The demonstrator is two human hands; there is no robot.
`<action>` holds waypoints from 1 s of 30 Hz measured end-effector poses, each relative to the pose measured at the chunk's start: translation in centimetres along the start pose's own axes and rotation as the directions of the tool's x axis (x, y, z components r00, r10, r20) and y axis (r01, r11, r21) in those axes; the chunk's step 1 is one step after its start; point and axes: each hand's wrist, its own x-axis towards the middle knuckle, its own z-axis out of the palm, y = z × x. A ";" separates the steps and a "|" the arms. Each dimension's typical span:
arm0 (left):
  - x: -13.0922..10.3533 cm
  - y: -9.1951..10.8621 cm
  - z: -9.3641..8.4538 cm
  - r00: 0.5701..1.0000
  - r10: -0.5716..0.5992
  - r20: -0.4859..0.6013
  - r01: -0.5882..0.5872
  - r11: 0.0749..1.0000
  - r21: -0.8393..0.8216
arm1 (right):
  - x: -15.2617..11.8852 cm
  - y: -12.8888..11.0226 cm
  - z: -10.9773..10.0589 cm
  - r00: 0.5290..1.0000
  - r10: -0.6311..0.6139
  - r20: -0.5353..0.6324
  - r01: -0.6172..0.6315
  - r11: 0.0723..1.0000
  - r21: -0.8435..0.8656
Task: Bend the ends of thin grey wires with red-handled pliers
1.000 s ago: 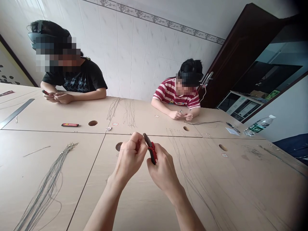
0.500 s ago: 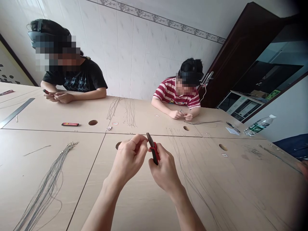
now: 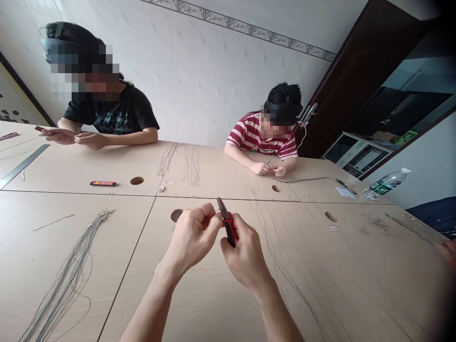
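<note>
My right hand [image 3: 245, 249] is wrapped round a pair of pliers [image 3: 231, 229] with red and black handles, their dark jaws pointing up and away from me. Close beside the jaws, my left hand [image 3: 195, 232] is closed in a pinch. A thin cord runs over the back of that hand, and what sits between its fingertips is too small to make out. On the table to the left lies a bundle of grey cords [image 3: 76, 259] with small metal ends. Several loose thin cords [image 3: 281, 270] stretch over the table to the right of my right hand.
Two people sit across the table [image 3: 128, 237], their hands busy with small things. Also on it are a red and black box cutter [image 3: 103, 183], a metal ruler [image 3: 24, 164], a water bottle [image 3: 386, 184], a pen [image 3: 345, 185] and round holes [image 3: 137, 181].
My left fingers have turned slightly and moved closer to the pliers' jaws. The pliers stay almost in place. Across the table, the left person's hands have shifted left and moved apart.
</note>
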 end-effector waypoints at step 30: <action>-0.4 0.1 -0.2 0.999 0.020 0.049 -0.010 0.983 -0.185 | 0.2 0.6 -0.7 0.999 0.028 -0.047 -0.030 0.998 -0.060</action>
